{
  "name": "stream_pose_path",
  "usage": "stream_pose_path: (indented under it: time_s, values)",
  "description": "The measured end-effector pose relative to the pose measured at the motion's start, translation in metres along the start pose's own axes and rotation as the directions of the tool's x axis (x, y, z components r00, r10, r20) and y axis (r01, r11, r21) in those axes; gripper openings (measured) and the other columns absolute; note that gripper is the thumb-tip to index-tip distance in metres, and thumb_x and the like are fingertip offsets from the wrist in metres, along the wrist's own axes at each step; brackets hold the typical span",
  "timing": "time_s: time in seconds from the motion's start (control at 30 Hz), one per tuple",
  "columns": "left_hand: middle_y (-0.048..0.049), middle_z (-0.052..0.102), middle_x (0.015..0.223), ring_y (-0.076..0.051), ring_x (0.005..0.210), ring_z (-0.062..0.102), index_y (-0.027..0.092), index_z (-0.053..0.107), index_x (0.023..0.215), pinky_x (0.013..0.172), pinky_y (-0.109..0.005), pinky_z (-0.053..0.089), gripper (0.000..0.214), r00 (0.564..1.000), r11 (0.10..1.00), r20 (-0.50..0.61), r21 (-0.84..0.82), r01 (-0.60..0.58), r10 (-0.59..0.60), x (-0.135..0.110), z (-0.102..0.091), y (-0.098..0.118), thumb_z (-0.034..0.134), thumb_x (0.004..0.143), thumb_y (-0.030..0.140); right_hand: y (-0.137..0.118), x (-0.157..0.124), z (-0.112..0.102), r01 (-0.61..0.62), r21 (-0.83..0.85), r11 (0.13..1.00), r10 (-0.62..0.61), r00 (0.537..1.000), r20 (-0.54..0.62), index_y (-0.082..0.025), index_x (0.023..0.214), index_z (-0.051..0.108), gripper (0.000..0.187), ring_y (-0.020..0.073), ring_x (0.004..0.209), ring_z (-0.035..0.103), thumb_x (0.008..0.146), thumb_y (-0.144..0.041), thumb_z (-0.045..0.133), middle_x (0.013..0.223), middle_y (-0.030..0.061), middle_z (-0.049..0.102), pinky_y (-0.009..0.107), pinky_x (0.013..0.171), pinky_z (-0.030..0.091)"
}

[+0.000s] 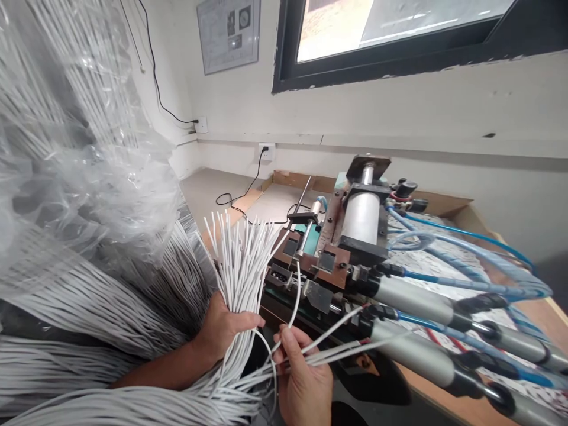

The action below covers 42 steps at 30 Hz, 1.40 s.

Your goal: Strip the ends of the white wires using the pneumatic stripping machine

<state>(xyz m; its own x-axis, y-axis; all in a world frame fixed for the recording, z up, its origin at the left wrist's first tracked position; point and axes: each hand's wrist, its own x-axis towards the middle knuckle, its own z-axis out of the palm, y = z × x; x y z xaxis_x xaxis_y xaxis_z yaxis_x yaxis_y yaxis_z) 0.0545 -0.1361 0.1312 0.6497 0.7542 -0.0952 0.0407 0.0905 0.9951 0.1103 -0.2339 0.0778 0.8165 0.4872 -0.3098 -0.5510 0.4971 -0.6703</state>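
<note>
your right hand [306, 376] pinches a few wires [332, 329] between thumb and fingers; your left hand [228, 328] wraps the upright bundle [239, 269] beside the machine [361, 216]. strands [251, 378] crossing between your hands could tangle if yanked, and tips could catch on the machine's near edge. more wires [89, 302] crowd your left; upward looks roomier.

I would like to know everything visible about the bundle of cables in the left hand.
The bundle of cables comprises many thin, whitish strands, apparently plastic-coated. It stands roughly upright, its loose ends fanning out at uneven heights. The left hand grips it, thumb across the front. Below, the strands run down among other cables. In view, it appears left of the machine's large cylinder.
</note>
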Motion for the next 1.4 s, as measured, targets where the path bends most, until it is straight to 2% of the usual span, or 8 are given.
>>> stream_pose_path:
  time_s: [0.1,0.47,0.63,0.77,0.83,0.93,1.1,1.4]
  values:
    - [0.0046,0.056,0.055,-0.012,0.053,0.049,0.015,0.058,0.064,0.052,-0.023,0.038,0.019,0.997,0.997,0.013,0.012,-0.076,0.076,0.001,-0.002,-0.002,0.072,0.051,0.016,0.000,0.000,0.002,0.007,0.022,1.000,-0.007,1.000,-0.013,-0.015,0.069,0.063,0.036,0.0064,0.039,0.043,0.047,-0.035,0.083,0.052,-0.0004,0.058,0.018,0.038,0.032]
    - [0.0046,0.058,0.055,-0.011,0.052,0.050,0.014,0.061,0.065,0.052,-0.022,0.041,0.019,0.999,0.999,0.002,-0.020,-0.035,0.035,-0.001,-0.002,0.001,0.073,0.050,0.016,-0.011,0.011,0.011,-0.105,-0.043,0.994,0.109,0.989,0.097,-0.014,0.058,0.060,0.032,0.0041,0.037,0.031,0.052,-0.038,0.079,0.043,-0.0049,0.045,0.018,0.038,0.021]
    - [0.0046,0.060,0.057,-0.012,0.054,0.051,0.015,0.061,0.068,0.054,-0.022,0.042,0.020,0.996,0.996,0.046,-0.043,-0.072,0.074,-0.002,-0.002,0.000,0.071,0.051,0.015,-0.017,0.018,0.015,-0.077,-0.080,0.994,0.087,0.987,0.136,-0.014,0.059,0.064,0.030,0.0077,0.045,0.039,0.049,-0.037,0.081,0.047,-0.0034,0.049,0.020,0.046,0.031]
    - [0.0041,0.062,0.062,-0.012,0.059,0.053,0.016,0.062,0.071,0.060,-0.022,0.044,0.023,0.985,0.990,0.111,-0.067,-0.123,0.130,-0.004,0.001,0.000,0.069,0.050,0.009,-0.022,0.021,0.021,-0.092,-0.100,0.991,0.114,0.962,0.249,-0.015,0.076,0.070,0.037,0.0104,0.052,0.042,0.053,-0.042,0.078,0.050,-0.0045,0.046,0.023,0.055,0.037]
    - [0.0023,0.064,0.065,-0.014,0.062,0.055,0.015,0.064,0.073,0.062,-0.024,0.044,0.024,0.980,0.991,0.156,-0.072,-0.114,0.124,-0.006,0.002,-0.001,0.069,0.051,0.010,-0.022,0.021,0.023,-0.104,-0.108,0.989,0.132,0.947,0.293,-0.014,0.072,0.069,0.036,0.0103,0.051,0.042,0.052,-0.043,0.078,0.050,-0.0038,0.047,0.024,0.054,0.037]
    - [0.0013,0.063,0.065,-0.015,0.062,0.054,0.014,0.064,0.072,0.061,-0.025,0.044,0.021,0.980,0.994,0.173,-0.075,-0.081,0.093,-0.006,0.001,-0.005,0.070,0.052,0.013,-0.018,0.018,0.021,-0.067,-0.125,0.990,0.096,0.964,0.248,-0.015,0.067,0.067,0.034,0.0109,0.052,0.045,0.051,-0.042,0.080,0.055,-0.0009,0.055,0.024,0.053,0.038]
    - [0.0020,0.059,0.057,-0.012,0.055,0.050,0.014,0.062,0.062,0.054,-0.023,0.040,0.016,0.995,0.999,0.089,-0.013,-0.042,0.043,-0.004,-0.006,-0.012,0.072,0.051,0.017,-0.005,0.007,0.001,-0.010,-0.188,0.982,0.033,0.992,0.120,-0.015,0.069,0.067,0.033,0.0119,0.053,0.048,0.054,-0.043,0.078,0.058,0.0009,0.059,0.023,0.053,0.038]
    - [0.0033,0.058,0.055,-0.013,0.051,0.052,0.015,0.059,0.065,0.053,-0.024,0.040,0.022,0.999,0.998,0.012,-0.041,0.046,-0.046,-0.006,-0.003,-0.008,0.071,0.047,0.018,-0.001,-0.003,-0.015,0.020,-0.280,0.960,0.027,0.986,0.162,-0.014,0.060,0.062,0.031,0.0100,0.048,0.038,0.061,-0.042,0.073,0.050,-0.0024,0.047,0.023,0.048,0.032]
